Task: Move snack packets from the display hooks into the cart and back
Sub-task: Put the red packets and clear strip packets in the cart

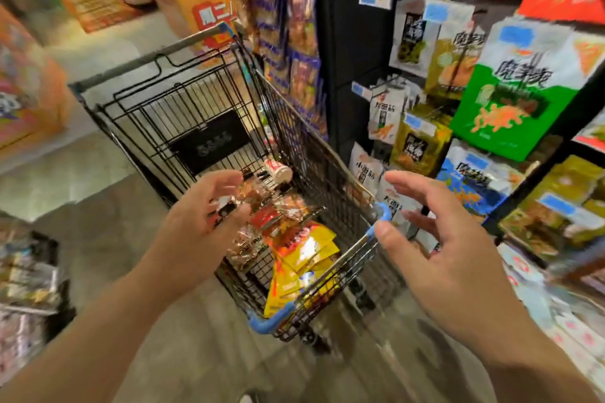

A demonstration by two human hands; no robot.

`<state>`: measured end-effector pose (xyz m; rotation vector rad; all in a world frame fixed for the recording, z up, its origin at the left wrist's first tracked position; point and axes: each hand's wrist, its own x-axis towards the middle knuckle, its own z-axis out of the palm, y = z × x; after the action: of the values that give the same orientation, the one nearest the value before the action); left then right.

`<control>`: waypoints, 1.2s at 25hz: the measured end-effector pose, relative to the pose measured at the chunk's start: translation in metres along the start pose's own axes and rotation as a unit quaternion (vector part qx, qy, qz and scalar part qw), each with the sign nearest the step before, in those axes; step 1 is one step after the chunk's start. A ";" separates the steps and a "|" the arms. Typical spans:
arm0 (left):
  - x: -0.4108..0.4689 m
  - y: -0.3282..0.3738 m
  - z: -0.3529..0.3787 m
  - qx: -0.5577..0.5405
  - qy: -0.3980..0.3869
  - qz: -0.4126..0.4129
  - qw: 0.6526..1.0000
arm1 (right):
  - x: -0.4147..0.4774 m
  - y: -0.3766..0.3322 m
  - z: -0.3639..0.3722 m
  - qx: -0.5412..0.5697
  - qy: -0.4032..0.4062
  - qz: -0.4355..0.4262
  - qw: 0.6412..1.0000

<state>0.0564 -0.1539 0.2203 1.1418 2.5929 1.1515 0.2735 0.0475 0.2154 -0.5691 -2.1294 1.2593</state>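
Nearest the camera, two bare forearms reach up from the bottom edge of the frame. The left hand (196, 229) hangs left of centre over the cart's basket with its fingers loosely curved. A blurred clear packet (226, 206) shows between the thumb and fingertips, but I cannot tell whether the hand pinches it or it lies below in the basket.

The cart (294, 131) stands in the middle of the frame on the floor (98, 239), with its handle toward the upper left. In its near end lies a heap of snack packets: red and clear packets (271, 219), with yellow packets (304, 255) leaning against the front rim. A small pale tub (278, 170) lies on its side further in.

The right hand (458, 258), at lower right, is released, with its fingers spread and nothing in it. It hovers just outside the cart's right rim.

To its right the display rack fills that side of the frame. White packets (383, 118) and a large green packet (510, 98) hang on the rack, though the hooks themselves are too blurred to pick out.

Judging by the heap, a good share of the loading looks done. The rack looks well stocked, so nothing shows whether the return to the hooks has begun. That return seems to be what is left.
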 end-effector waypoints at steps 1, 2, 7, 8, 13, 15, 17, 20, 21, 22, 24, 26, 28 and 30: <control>0.000 -0.014 -0.010 0.002 0.000 -0.009 1.000 | 0.003 0.000 0.015 0.011 -0.001 0.000 1.000; 0.002 -0.030 -0.021 0.004 0.000 -0.015 1.000 | 0.006 0.000 0.033 0.024 -0.006 0.002 1.000; 0.011 -0.121 -0.065 -0.011 -0.003 -0.019 1.000 | 0.026 -0.011 0.128 0.026 -0.017 0.030 0.999; 0.014 -0.144 -0.073 -0.018 -0.012 -0.019 1.000 | 0.030 -0.014 0.151 0.021 -0.011 0.036 0.999; 0.065 -0.255 -0.111 -0.056 -0.097 -0.027 0.993 | 0.045 -0.033 0.275 -0.002 0.062 0.073 0.995; 0.083 -0.282 -0.114 -0.030 -0.123 -0.008 0.992 | 0.044 -0.041 0.310 -0.008 0.060 0.097 0.993; 0.099 -0.300 -0.113 -0.030 -0.151 -0.006 0.988 | 0.042 -0.046 0.336 -0.010 0.085 0.138 0.987; 0.123 -0.316 -0.104 -0.034 -0.190 -0.008 0.981 | 0.049 -0.040 0.356 -0.025 0.114 0.172 0.978; 0.130 -0.322 -0.097 -0.033 -0.200 -0.005 0.979 | 0.054 -0.033 0.359 -0.033 0.116 0.181 0.976; 0.139 -0.326 -0.090 -0.029 -0.210 -0.003 0.977 | 0.059 -0.025 0.360 -0.046 0.121 0.185 0.974; 0.155 -0.336 -0.078 -0.023 -0.225 0.003 0.974 | 0.069 -0.009 0.360 -0.073 0.132 0.183 0.971; 0.173 -0.341 -0.067 -0.014 -0.257 0.006 0.966 | 0.080 0.007 0.358 -0.078 0.146 0.199 0.966; 0.192 -0.341 -0.059 0.005 -0.295 0.010 0.955 | 0.095 0.023 0.354 -0.070 0.160 0.215 0.961; 0.216 -0.342 -0.048 0.043 -0.340 0.015 0.939 | 0.115 0.046 0.352 -0.062 0.159 0.240 0.956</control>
<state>-0.3208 -0.1895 0.0711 1.3044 2.0974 0.5058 -0.0470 -0.0821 0.0743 -1.3113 -1.8630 1.1781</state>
